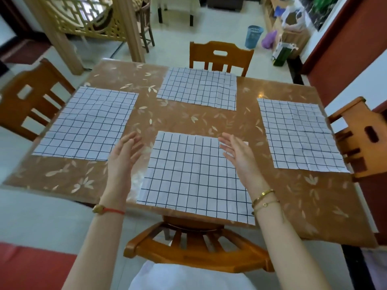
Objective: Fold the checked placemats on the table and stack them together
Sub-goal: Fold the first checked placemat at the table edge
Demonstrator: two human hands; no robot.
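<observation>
Checked placemats [198, 88], four of them, lie flat and unfolded on the table [180, 120], well apart from one another, so no folding is done yet. Farthest left is the left placemat [88, 124], spread in front of a wooden chair [27, 101]. Next comes the left hand [123, 158], hovering over bare table just beside the left edge of the near placemat [194, 176], its grip wide, fingers straight and loosely spread, holding nothing. The near placemat lies straight ahead with its front edge at the table's rim, and beyond it the far placemat sits at the opposite side. The right hand [238, 155] hangs over the near placemat's far right corner, its grip also wide and empty (palm turned inward, facing the other hand). Farthest right is the right placemat [299, 135], slightly creased. The step in hand looks to be the first fold of the near placemat. To do it well, each hand should pinch one corner of the same edge, lift both together so the cloth does not skew, carry that edge to meet the opposite one, match the grid lines, and press the crease flat. Thin cloth may slide on the glossy table, so a light, steady pull seems wise.
</observation>
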